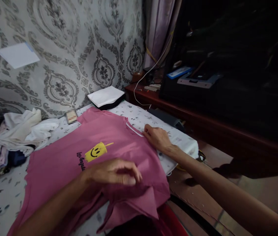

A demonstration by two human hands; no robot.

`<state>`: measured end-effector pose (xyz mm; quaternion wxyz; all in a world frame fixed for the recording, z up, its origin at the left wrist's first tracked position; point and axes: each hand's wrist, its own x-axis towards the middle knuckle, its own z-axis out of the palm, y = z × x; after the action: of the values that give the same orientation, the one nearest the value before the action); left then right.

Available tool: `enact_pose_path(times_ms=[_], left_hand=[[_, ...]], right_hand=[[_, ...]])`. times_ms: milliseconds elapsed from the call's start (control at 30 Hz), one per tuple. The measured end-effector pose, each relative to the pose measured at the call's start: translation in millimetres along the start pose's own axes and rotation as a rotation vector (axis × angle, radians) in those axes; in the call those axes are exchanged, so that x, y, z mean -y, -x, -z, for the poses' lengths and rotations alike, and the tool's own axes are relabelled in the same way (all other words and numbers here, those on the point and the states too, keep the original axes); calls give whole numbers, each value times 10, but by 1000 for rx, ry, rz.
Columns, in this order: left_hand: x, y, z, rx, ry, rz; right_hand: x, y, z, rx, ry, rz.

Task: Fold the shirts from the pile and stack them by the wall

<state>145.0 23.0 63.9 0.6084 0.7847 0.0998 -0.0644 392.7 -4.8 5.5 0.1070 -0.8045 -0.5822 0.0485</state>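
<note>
A pink T-shirt (62, 157) lies spread out on a white patterned board or mattress. On its front are a yellow smiling-cup print and dark lettering. My right hand (158, 137) is closed at the shirt's neckline, its fingertips gripping the fabric at the end of the white neck band. Over the near part of the shirt is my left hand (116, 172), its fingers loosely bent and nothing visible in them. The near sleeve is rumpled and hangs toward the front edge.
Folded and heaped clothes (21, 134) lie at the left. A white folded cloth on a dark one (107, 96) sits by the wall. To the right stands a dark red wooden stand (148, 95) with a large black screen (239, 98) and a white cable.
</note>
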Motion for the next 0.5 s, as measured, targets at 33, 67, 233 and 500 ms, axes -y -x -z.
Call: enact_pose_path(times_ms=[33, 67, 233, 500], left_hand=[[35, -9, 39, -160, -28, 36], [85, -21, 75, -331, -98, 65], [399, 23, 50, -701, -601, 50], [135, 448, -868, -486, -721, 378]], right_hand=[[-6, -8, -11, 5, 24, -3], [-12, -17, -23, 7, 38, 0], [-64, -19, -82, -13, 28, 26], [124, 398, 34, -188, -240, 586]])
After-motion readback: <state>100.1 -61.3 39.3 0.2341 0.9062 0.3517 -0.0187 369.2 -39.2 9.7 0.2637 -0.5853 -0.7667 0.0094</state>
